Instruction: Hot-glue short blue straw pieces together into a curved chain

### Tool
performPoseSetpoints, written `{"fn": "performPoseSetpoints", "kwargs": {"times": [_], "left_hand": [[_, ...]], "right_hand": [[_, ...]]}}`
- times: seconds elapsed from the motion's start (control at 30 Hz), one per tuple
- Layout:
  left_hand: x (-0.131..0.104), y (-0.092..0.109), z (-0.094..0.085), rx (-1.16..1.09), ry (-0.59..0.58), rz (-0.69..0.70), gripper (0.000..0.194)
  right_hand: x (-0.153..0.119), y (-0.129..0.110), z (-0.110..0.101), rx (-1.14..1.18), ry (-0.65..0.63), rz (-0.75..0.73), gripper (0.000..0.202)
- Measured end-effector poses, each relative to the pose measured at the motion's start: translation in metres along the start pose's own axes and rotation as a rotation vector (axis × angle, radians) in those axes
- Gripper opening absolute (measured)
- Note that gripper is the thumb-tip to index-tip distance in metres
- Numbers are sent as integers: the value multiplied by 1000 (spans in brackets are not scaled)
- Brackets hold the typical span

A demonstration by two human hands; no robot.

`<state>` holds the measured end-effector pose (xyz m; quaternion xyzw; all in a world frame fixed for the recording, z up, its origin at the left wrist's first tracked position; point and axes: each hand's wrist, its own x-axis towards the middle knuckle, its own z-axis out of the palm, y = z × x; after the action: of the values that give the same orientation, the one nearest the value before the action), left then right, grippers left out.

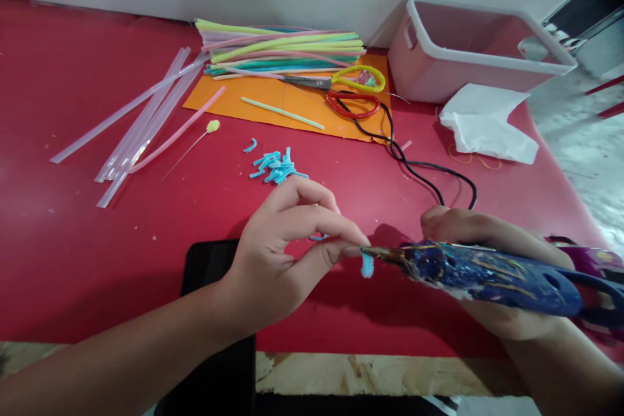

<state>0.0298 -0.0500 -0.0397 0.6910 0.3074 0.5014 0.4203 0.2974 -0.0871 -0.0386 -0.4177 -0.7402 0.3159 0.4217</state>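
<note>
Between the thumb and fingertips of my left hand [287, 253] is pinched a thin piece with a short fuzzy blue pipe cleaner [367, 265] hanging at its end. My right hand [487, 234] is wrapped round a blue, glue-smeared hot glue gun [487, 276]. The gun's brown nozzle [385, 253] points left and meets the blue piece at my left fingertips. Beyond my left hand lies a small heap of cut blue pipe cleaner pieces [280, 166]. One curved blue piece [318, 236] shows behind my left fingers.
A bundle of coloured pipe cleaners [287, 49] and scissors [316, 82] lie on orange card [312, 120]. Left are glue sticks [141, 117] and a yellow-tipped wire [213, 126]. A black cord [414, 166], white paper [487, 120] and plastic bin [478, 65] are right; a black phone [209, 266] is near.
</note>
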Motion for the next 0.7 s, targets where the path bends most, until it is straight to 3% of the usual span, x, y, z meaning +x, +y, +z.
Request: {"fn": "performPoseSetpoints", "kwargs": {"times": [0.23,0.63,0.7], "left_hand": [[0,-1,1,-40,-5,-17,11],[1,-3,1,-30,-4,-21,9],[1,-3,1,-24,-5,-13,9]], "right_hand": [[4,0,0,18,-84,-88,13],[7,0,2,25,-86,-133,19],[6,0,3,45,-40,-98,20]]}}
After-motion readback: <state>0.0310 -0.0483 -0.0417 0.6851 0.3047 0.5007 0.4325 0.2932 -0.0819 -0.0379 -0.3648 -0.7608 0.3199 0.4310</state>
